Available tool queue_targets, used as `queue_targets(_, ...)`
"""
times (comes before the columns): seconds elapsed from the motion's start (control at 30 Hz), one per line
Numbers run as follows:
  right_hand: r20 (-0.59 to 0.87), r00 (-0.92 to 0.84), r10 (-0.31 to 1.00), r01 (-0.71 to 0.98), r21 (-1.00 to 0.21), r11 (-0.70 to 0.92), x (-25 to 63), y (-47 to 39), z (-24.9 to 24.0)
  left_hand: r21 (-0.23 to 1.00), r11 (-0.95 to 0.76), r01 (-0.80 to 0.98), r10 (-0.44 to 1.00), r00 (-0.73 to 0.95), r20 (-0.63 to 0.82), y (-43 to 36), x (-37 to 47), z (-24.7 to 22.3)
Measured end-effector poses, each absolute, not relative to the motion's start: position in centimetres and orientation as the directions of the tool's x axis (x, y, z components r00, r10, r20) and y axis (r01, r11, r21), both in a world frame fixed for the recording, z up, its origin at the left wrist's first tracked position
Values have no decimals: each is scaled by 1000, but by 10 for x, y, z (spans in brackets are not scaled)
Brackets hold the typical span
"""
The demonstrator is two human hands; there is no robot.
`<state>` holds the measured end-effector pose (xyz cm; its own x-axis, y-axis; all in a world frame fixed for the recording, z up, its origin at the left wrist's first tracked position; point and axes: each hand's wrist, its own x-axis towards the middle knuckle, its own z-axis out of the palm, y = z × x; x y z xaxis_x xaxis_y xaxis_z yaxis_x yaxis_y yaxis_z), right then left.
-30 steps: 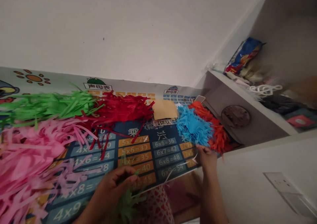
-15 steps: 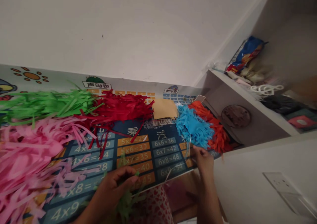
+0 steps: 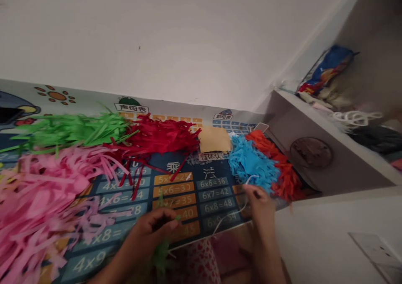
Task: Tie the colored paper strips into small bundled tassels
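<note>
My left hand [image 3: 158, 227], low at the centre, is closed on a green paper fringe [image 3: 161, 252] that hangs below it over the table edge. My right hand [image 3: 259, 198] pinches a white string [image 3: 237, 211] near the blue fringed paper [image 3: 253, 160]. The string's short end sticks up above the fingers, and its longer part sags toward the table edge. Orange-red fringe [image 3: 287, 173] lies beside the blue one. Bright green [image 3: 81, 129], red [image 3: 163, 135] and pink [image 3: 63, 177] fringes lie on the left and middle.
A printed mat [image 3: 213, 196] with multiplication rows covers the table. A tan paper square [image 3: 214, 139] lies between the red and blue fringes. Shelves [image 3: 326, 129] with bags and cords stand at the right, by a wall socket plate [image 3: 377, 250]. A wall rises behind.
The view has shifted, so the table items appear farther right. The string's end now curves up over the right fingers instead of standing straight. My left hand keeps its hold.
</note>
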<state>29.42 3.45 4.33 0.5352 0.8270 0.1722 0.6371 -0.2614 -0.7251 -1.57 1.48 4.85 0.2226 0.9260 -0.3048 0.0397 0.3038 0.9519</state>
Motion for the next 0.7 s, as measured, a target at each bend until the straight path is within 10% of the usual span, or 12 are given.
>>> queue_targets(0.2, -41, 18, 999, 138, -989, -43, 184, 11, 49, 914, 325, -244, 872, 451, -190, 16, 16, 54)
queue_targets(0.5, -295, -101, 950, -467, -830, -307, 153, 29, 54, 829, 469, -304, 865, 348, -361, 9, 6, 37)
queue_targets(0.7, -23, 120, 993, 196, -979, -46, 157, 11, 58, 626, 576, -525, 795, 181, -580, 12, -9, 36)
